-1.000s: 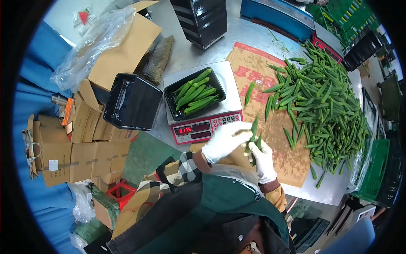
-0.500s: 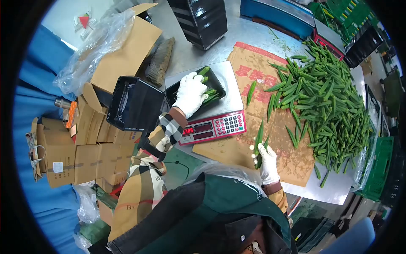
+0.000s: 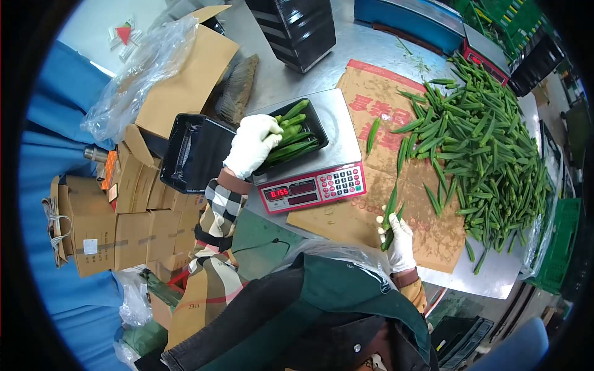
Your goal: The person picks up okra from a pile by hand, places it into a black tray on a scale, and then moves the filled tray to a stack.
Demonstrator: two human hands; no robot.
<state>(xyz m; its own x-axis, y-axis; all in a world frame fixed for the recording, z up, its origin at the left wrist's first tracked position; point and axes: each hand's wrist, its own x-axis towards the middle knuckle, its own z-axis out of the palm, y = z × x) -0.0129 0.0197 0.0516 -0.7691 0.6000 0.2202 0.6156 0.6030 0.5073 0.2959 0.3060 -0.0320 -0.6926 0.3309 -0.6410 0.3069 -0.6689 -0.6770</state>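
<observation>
A black tray (image 3: 318,131) with several green okra pods (image 3: 289,131) lying side by side sits on the steel plate of a digital scale (image 3: 337,105). The red display reads 0.155. My left hand (image 3: 252,145), in a white glove, is over the tray's left end, its curled fingers closed at the ends of the pods. In my white-gloved right hand (image 3: 401,242) a couple of okra pods (image 3: 391,210) are gripped, tips pointing up and away from me. This hand is above a flattened cardboard sheet (image 3: 309,222), to the right of the scale.
A large okra heap (image 3: 489,148) covers the table's right side, with loose pods on the cardboard. Another black tray (image 3: 192,154) stands left of the scale, beside an open carton (image 3: 185,86). Stacked black trays (image 3: 297,31) rise behind. A green crate (image 3: 557,247) is far right.
My left hand has drawn back left from the middle of the tray, uncovering more pods. The scale's display now reads clearly. My right hand still holds its okra, nearly unmoved.
</observation>
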